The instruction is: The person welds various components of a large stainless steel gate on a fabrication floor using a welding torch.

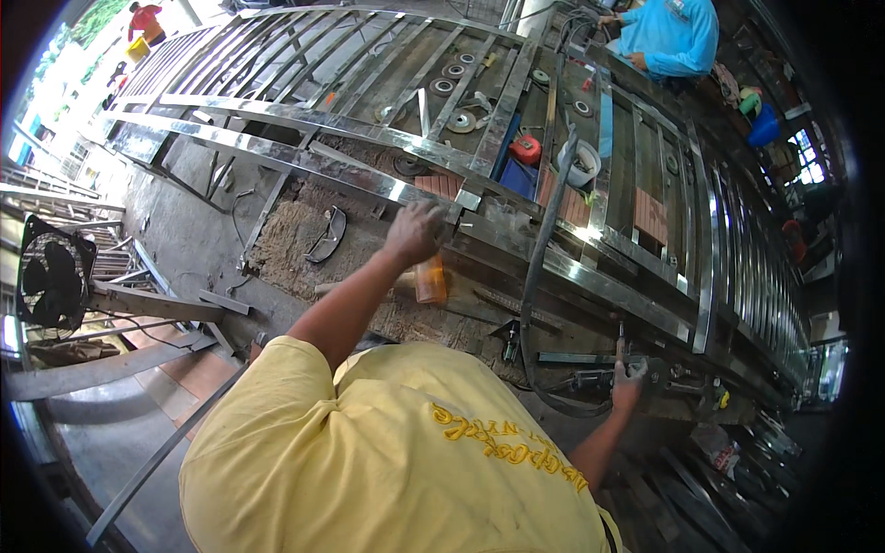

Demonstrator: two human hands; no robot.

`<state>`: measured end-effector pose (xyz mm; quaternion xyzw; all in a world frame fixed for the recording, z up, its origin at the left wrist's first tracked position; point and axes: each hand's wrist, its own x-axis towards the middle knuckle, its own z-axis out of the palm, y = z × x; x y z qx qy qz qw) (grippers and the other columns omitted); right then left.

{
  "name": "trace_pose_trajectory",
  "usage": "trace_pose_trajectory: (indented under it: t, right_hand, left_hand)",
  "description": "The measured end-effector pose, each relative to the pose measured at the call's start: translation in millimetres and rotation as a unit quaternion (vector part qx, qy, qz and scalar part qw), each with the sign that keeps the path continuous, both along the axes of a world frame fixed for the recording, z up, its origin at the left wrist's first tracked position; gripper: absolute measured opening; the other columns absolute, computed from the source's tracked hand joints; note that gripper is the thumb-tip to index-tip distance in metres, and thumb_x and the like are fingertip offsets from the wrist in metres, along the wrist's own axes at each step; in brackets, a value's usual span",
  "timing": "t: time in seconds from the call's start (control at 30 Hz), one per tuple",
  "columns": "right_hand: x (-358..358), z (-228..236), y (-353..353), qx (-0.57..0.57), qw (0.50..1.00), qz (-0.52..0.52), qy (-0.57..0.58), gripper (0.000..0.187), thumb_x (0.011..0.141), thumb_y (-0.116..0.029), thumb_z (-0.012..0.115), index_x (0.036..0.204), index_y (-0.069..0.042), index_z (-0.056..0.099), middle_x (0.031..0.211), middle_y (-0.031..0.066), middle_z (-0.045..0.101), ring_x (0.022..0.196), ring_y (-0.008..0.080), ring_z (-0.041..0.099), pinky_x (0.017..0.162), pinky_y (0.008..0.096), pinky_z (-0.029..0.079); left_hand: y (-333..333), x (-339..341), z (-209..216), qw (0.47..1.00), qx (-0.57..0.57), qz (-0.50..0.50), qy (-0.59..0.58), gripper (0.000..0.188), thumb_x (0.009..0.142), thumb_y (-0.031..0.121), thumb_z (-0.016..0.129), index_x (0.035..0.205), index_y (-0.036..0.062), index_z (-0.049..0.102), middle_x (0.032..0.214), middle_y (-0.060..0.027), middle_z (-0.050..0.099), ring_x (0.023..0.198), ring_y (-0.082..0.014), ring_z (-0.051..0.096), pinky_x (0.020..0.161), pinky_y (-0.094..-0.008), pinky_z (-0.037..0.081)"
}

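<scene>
My left hand (417,230) is closed on the end of a shiny square metal tube (355,182) that runs off to the far left. Just below that hand is an orange cylinder (430,281), which looks like a mallet head; a pale handle lies to its left. My right hand (630,380) is low on the right, its fingers closed round a slim tool (620,343) with a thin shaft pointing away from me. Its exact kind is too small to tell. Close to the right hand lies a dark power tool (595,379). A black cable (537,258) hangs across the frame between both hands.
Barred metal frames (313,115) spread across the work area. On them sit grinding discs (442,87), a red tape measure (525,149) and a white bucket (581,166). A black fan (55,275) stands left. A person in blue (678,37) works at the far right.
</scene>
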<state>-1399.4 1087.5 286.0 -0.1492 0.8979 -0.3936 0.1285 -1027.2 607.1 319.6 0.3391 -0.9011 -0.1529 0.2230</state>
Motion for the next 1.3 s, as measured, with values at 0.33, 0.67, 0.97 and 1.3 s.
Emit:
trace_pose_trajectory:
  t: [0.33, 0.67, 0.97, 1.3]
  right_hand:
    - [15.9, 18.0, -23.9, 0.166, 0.979, -0.018, 0.118, 0.068, 0.091, -0.023, 0.070, 0.142, 0.010, 0.041, 0.133, 0.0304, 0.057, 0.123, 0.0392, 0.058, 0.103, 0.0425, 0.045]
    - [2.9, 29.8, -19.7, 0.220, 0.971, 0.048, 0.080, 0.057, 0.090, -0.018, 0.069, 0.139, 0.003, 0.048, 0.120, 0.0206, 0.064, 0.108, 0.0314, 0.064, 0.092, 0.0393, 0.049]
    - [-13.6, 153.8, -52.8, 0.245, 0.965, -0.041, -0.082, 0.057, 0.094, -0.018, 0.061, 0.145, 0.003, 0.044, 0.128, 0.0098, 0.059, 0.100, 0.0132, 0.059, 0.083, 0.0249, 0.046]
    - [26.2, 180.7, -292.3, 0.003, 0.955, 0.212, -0.206, 0.078, 0.084, 0.000, 0.064, 0.154, -0.006, 0.032, 0.126, 0.0096, 0.061, 0.104, 0.0165, 0.062, 0.076, 0.0219, 0.051]
  left_hand:
    - [-72.6, -3.0, 18.4, 0.998, -0.036, 0.037, -0.044, 0.038, 0.085, 0.026, 0.068, 0.121, 0.0139, 0.062, 0.121, -0.0136, 0.061, 0.115, -0.0362, 0.056, 0.097, -0.0481, 0.046]
    - [-121.9, 2.8, -2.7, 0.978, 0.086, 0.160, -0.104, 0.031, 0.087, 0.031, 0.060, 0.111, 0.0162, 0.072, 0.103, -0.0127, 0.072, 0.103, -0.0326, 0.065, 0.095, -0.0426, 0.047]
    - [-132.8, 9.8, -25.7, 0.994, -0.060, 0.087, 0.028, 0.011, 0.083, 0.015, 0.063, 0.084, 0.0065, 0.069, 0.080, -0.0090, 0.070, 0.075, -0.0295, 0.067, 0.074, -0.0412, 0.049]
    - [-131.5, 3.9, -22.2, 0.997, -0.044, 0.069, -0.006, 0.009, 0.082, 0.012, 0.063, 0.085, 0.0056, 0.069, 0.079, -0.0096, 0.069, 0.073, -0.0291, 0.066, 0.072, -0.0397, 0.047]
